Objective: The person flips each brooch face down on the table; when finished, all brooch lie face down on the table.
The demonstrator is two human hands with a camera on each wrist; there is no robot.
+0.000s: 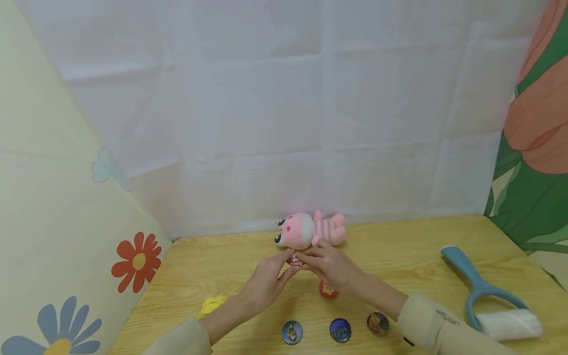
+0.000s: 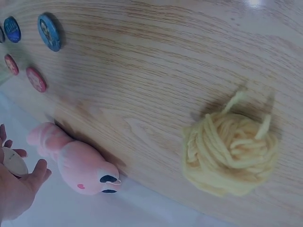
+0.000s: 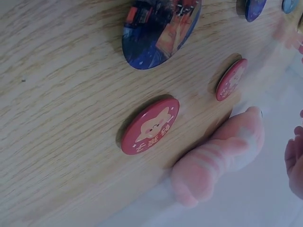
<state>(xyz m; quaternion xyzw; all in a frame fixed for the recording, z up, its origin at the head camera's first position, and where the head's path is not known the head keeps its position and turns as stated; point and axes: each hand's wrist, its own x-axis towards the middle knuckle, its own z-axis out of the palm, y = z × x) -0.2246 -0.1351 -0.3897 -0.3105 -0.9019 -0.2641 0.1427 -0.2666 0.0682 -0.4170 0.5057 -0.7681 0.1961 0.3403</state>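
My left hand (image 1: pixel 266 279) and right hand (image 1: pixel 333 266) meet at the middle of the table, fingertips pinching a small round pin badge (image 1: pixel 296 260) with a red-and-white face. Its pale back (image 2: pixel 15 162) shows among fingers in the left wrist view. Just behind the hands a pink plush toy (image 1: pixel 310 231) lies on its side. A red badge (image 1: pixel 328 290) lies below my right hand. Another red badge with a star character (image 3: pixel 150 126) shows in the right wrist view; my right forearm seems to hide it from the head view.
In front lie a light blue badge (image 1: pixel 292 332), a dark blue badge (image 1: pixel 340 330) and an orange-and-dark badge (image 1: pixel 378 324). A yellow yarn ball (image 2: pixel 232 153) is partly behind my left forearm. On the right rests a blue-handled lint roller (image 1: pixel 479 288). White cloth (image 1: pixel 266 123) hangs behind the table.
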